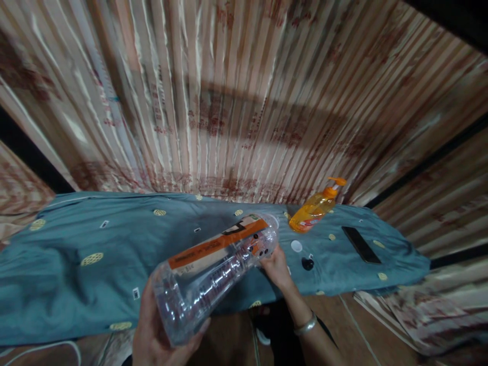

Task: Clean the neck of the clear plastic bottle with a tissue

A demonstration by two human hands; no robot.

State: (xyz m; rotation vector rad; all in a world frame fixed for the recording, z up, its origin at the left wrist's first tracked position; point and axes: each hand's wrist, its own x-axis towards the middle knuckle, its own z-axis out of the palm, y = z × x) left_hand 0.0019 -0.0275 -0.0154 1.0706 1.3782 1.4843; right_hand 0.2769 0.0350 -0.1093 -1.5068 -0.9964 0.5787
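Observation:
A large clear plastic bottle (213, 269) with an orange and white label lies tilted between my hands, its base toward me. My left hand (152, 335) is wrapped round the base end. My right hand (277, 267), with a metal bangle on the wrist, is closed at the neck end of the bottle. The neck itself is hidden behind the bottle body. A small white cap (296, 246) and a small black round object (307, 264) lie on the blue cloth just right of my right hand.
A blue patterned cloth (76, 254) covers the surface. An orange pump bottle (316, 207) stands tilted at the back right. A black phone (360, 244) lies on the cloth to the right. A striped curtain (229, 101) hangs behind. A white cable (46, 348) runs at lower left.

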